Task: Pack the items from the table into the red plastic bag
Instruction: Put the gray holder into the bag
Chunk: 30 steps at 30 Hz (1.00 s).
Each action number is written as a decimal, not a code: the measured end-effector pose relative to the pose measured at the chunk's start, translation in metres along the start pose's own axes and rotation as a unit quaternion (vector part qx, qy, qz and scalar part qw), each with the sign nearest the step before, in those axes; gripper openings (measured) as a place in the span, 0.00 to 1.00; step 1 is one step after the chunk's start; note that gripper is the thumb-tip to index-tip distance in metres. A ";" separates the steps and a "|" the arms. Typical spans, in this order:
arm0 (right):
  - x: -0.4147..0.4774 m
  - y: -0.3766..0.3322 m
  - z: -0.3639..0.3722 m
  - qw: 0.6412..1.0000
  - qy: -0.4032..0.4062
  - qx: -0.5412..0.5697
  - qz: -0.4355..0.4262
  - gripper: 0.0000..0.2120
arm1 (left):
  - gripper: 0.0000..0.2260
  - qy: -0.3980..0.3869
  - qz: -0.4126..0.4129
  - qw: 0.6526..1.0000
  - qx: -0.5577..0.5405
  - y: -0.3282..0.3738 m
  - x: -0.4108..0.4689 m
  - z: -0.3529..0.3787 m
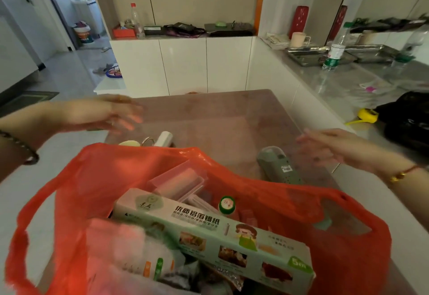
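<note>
Our left hand point(109, 113) hovers spread and empty at the frame's left, over the brown table's point(220, 118) far-left edge. The red plastic bag point(290, 204) gapes across the bottom, its foil box point(209, 229) running upper left to lower right. Our right hand point(325, 148) hangs open beside a grey power strip point(278, 167); bare tabletop lies between the hands.

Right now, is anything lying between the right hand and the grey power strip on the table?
No. In the head view, only bare table separates the right hand from the grey power strip; the hand hovers open just right of it.
</note>
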State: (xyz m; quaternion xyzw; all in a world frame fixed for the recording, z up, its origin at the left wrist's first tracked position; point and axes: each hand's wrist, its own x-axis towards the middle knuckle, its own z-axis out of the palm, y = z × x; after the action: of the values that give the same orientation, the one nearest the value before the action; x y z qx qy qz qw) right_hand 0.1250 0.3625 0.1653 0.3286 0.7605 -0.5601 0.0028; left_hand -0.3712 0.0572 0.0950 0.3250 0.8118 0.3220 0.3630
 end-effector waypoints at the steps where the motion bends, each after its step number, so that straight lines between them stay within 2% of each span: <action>1: 0.017 0.011 0.003 0.996 0.081 -0.045 -0.002 0.28 | 0.31 0.017 -0.004 1.000 0.001 0.028 -0.015 0.018; 2: 0.031 0.023 0.006 0.985 0.130 -0.112 0.001 0.29 | 0.20 0.042 0.003 0.999 0.014 0.079 -0.044 0.051; 3: 0.043 0.041 0.011 0.975 0.147 -0.168 0.012 0.33 | 0.13 0.023 0.033 0.999 0.028 0.135 -0.075 0.091; 4: 0.052 0.058 0.017 0.969 0.142 -0.199 0.029 0.37 | 0.10 0.028 0.058 0.996 0.063 0.174 -0.089 0.128; 6: 0.063 0.093 0.030 0.965 0.115 -0.226 0.072 0.46 | 0.11 -0.010 0.086 0.993 0.081 0.204 -0.076 0.173; 9: 0.068 0.132 0.047 0.950 0.102 -0.257 0.144 0.56 | 0.17 -0.079 0.052 0.991 0.097 0.217 -0.044 0.227; 11: 0.066 0.145 0.057 0.943 0.118 -0.267 0.160 0.55 | 0.20 -0.119 0.056 0.987 0.096 0.224 -0.032 0.257; 15: 0.063 0.151 0.058 0.944 0.144 -0.268 0.126 0.46 | 0.24 -0.170 0.042 0.980 0.092 0.225 -0.021 0.290; 19: 0.052 0.115 0.037 0.961 0.186 -0.201 0.031 0.38 | 0.26 -0.136 0.035 0.990 0.015 0.229 -0.030 0.296; 22: 0.032 0.056 0.025 0.956 0.227 -0.154 -0.108 0.35 | 0.31 -0.102 0.007 0.985 -0.140 0.238 -0.046 0.294; 24: 0.010 0.009 0.023 0.942 0.224 -0.175 -0.178 0.37 | 0.29 -0.108 0.025 0.959 -0.261 0.250 -0.065 0.288; 27: -0.029 -0.052 0.026 0.907 0.199 -0.253 -0.270 0.41 | 0.27 -0.109 0.097 0.901 -0.408 0.271 -0.105 0.271; 30: -0.064 -0.094 0.037 0.880 0.195 -0.296 -0.316 0.44 | 0.26 -0.093 0.163 0.884 -0.429 0.278 -0.150 0.246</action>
State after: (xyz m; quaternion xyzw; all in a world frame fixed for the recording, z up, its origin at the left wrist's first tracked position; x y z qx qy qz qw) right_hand 0.1148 0.2841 0.2552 0.1573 0.9395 -0.2046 -0.2252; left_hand -0.0143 0.1751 0.2322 0.2938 0.4925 0.6620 0.4826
